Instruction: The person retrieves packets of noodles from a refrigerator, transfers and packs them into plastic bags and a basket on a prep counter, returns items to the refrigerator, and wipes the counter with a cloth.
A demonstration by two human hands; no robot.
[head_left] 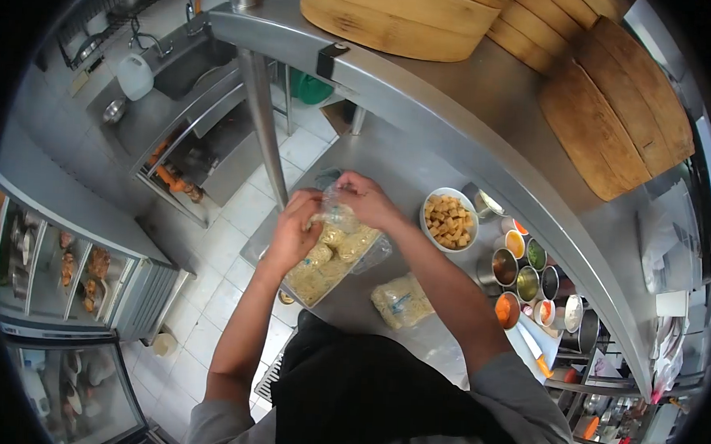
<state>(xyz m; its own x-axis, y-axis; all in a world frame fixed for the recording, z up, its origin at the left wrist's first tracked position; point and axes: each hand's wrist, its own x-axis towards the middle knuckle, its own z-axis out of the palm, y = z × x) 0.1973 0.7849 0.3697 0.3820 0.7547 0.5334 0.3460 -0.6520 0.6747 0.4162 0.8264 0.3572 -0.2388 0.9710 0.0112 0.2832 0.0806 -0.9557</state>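
Observation:
My left hand (298,223) and my right hand (361,200) are close together, fingers closed on the gathered top of a clear plastic bag (340,216). Right below them lies a light-coloured tray (314,301) with pale yellow noodles (321,278), some of them in rounded bundles. Loose clear plastic hangs over the tray's right side. A sealed packet of noodles (402,301) with blue print rests on the steel table (386,164), partly behind my right forearm. What the bag in my fingers holds cannot be made out clearly.
A white bowl of brown cubes (449,220) stands to the right, beside several metal containers of sauces and chopped food (527,283). Farther right lies an orange-handled knife (535,350). Bamboo steamers (404,22) sit on the overhead shelf (423,118). A steel post (263,127) rises at the table's left.

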